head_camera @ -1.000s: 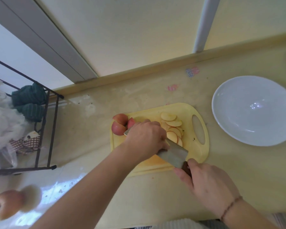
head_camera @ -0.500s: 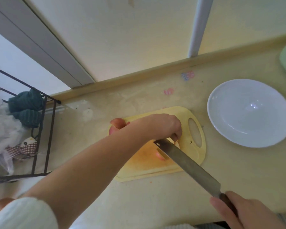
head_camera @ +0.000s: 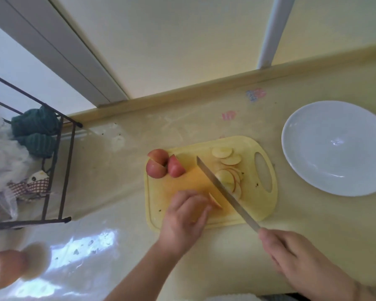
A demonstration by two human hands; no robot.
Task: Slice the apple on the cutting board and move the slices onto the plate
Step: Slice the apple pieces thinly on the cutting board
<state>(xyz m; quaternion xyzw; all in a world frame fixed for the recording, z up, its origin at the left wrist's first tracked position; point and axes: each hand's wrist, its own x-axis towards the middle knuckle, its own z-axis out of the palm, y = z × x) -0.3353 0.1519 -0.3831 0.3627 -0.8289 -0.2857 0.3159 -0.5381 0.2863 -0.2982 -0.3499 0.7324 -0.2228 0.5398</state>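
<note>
A yellow cutting board [head_camera: 261, 210] lies on the counter. Red apple chunks [head_camera: 159, 165] sit at its far left corner. Several thin apple slices [head_camera: 227, 158] are spread near the board's handle hole. My left hand [head_camera: 186, 216] rests on the board's near part and pinches a small apple piece [head_camera: 215, 200]. My right hand [head_camera: 300, 266] grips the handle of a long knife [head_camera: 224, 190], whose blade lies diagonally across the board between the small piece and the slices. An empty white plate [head_camera: 334, 148] stands to the right of the board.
A black wire rack [head_camera: 59, 170] with green cloths and bags stands at the left. Another apple [head_camera: 4, 270] lies at the near left on the counter. The wall and a ledge run along the back.
My left hand pulled back from the slices to the board's near side and now holds a small apple piece. The knife swung in, its blade lying across the board beside that piece.
</note>
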